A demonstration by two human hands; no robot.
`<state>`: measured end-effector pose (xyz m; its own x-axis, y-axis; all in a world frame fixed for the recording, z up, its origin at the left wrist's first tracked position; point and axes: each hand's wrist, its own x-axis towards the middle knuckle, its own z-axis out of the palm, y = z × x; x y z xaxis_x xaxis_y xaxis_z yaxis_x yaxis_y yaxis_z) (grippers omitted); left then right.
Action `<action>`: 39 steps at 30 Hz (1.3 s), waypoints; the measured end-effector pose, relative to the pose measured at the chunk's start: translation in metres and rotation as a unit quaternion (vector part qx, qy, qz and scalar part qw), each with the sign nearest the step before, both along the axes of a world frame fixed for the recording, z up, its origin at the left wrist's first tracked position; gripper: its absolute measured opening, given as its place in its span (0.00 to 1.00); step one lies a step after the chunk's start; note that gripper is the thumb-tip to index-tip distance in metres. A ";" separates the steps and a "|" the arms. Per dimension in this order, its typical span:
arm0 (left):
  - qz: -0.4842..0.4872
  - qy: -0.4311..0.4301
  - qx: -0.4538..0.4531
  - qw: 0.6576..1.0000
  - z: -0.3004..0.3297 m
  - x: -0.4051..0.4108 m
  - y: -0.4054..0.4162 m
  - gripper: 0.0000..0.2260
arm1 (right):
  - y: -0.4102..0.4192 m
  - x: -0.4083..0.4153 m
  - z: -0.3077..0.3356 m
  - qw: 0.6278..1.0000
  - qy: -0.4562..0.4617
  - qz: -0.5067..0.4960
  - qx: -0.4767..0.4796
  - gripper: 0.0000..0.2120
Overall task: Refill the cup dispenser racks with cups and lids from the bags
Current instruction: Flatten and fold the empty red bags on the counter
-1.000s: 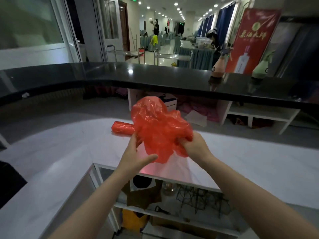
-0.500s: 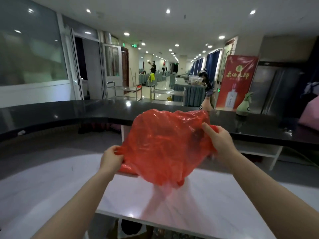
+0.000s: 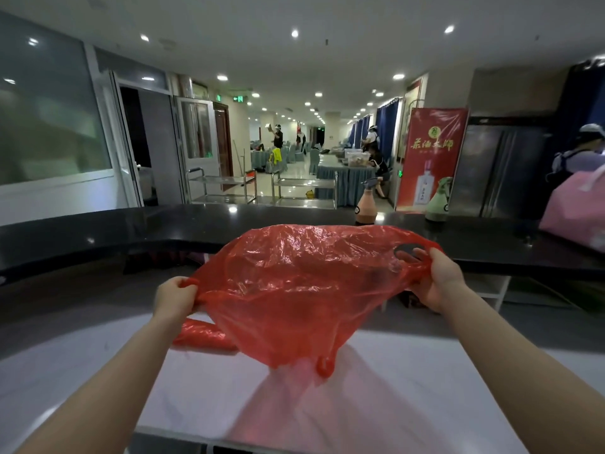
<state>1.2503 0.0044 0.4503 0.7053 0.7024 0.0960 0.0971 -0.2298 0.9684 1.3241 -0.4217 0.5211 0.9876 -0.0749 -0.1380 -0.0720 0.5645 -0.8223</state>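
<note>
A thin red plastic bag (image 3: 294,290) hangs spread in the air above the white counter (image 3: 409,404). My left hand (image 3: 173,298) grips its left edge. My right hand (image 3: 435,276) grips the right side, fingers through the handle hole. The bag looks slack and see-through, with nothing plainly inside. A second red bag (image 3: 199,335), rolled into a bundle, lies on the counter just behind and below my left hand. No cups, lids or dispenser rack are in view.
A long black bar top (image 3: 131,231) runs across behind the white counter. On it stand a brown spray bottle (image 3: 366,206), a green spray bottle (image 3: 438,201) and a pink bag (image 3: 576,211) at far right. Several people are in the hall beyond.
Both hands pulled apart and lifted, stretching the crumpled red bag out wide. My right fingers now pass through its handle hole. The view tilted up from the counter toward the hall.
</note>
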 end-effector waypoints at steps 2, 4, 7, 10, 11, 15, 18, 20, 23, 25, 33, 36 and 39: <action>0.005 -0.007 0.002 1.000 0.005 0.007 -0.003 0.06 | -0.007 0.006 0.004 1.000 -0.001 0.008 0.003 0.11; 0.012 -0.012 -0.003 1.000 0.013 0.014 -0.003 0.06 | -0.014 0.012 0.011 1.000 0.003 0.011 -0.018 0.13; 0.034 -0.001 0.012 0.999 0.024 0.025 0.002 0.06 | -0.028 0.019 0.019 0.995 0.033 -0.032 -0.087 0.09; 0.063 0.021 0.055 0.996 0.034 0.034 0.006 0.06 | -0.043 0.029 0.026 0.985 0.078 -0.110 -0.109 0.03; 0.064 0.022 0.055 0.996 0.036 0.037 0.006 0.07 | -0.046 0.031 0.027 0.985 0.086 -0.126 -0.081 0.02; 0.062 0.001 0.031 0.998 0.044 0.052 0.001 0.08 | -0.044 0.038 0.030 0.988 0.043 -0.147 0.009 0.08; 0.071 -0.050 0.032 0.996 0.052 0.062 -0.009 0.08 | -0.039 0.036 0.031 0.989 -0.027 -0.142 0.019 0.13; 0.069 -0.113 0.027 0.991 0.063 0.064 -0.016 0.09 | -0.040 0.032 0.034 0.988 -0.072 -0.135 0.038 0.14; 0.064 -0.201 0.021 0.977 0.071 0.052 -0.019 0.11 | -0.049 0.022 0.038 0.976 -0.103 -0.169 0.087 0.11; 0.036 -0.214 0.016 0.976 0.061 0.039 -0.016 0.15 | -0.059 0.016 0.032 0.974 -0.082 -0.190 0.098 0.11; -0.115 -0.064 -0.030 0.991 -0.041 -0.004 -0.012 0.24 | -0.066 -0.005 -0.057 0.986 0.053 -0.160 -0.001 0.12; -0.210 0.006 0.017 0.977 -0.066 -0.016 -0.012 0.17 | -0.071 -0.017 -0.098 0.974 0.126 -0.073 -0.174 0.07; -0.246 0.037 0.052 0.967 -0.071 -0.021 -0.017 0.11 | -0.075 -0.028 -0.121 0.923 0.142 -0.103 -0.342 0.16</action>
<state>1.2298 -0.0124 0.3788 0.9594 0.2692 0.0838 0.0199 -0.3612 0.9323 1.2964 -0.4968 0.4001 0.8738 -0.4233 -0.2394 -0.2880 -0.0537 -0.9561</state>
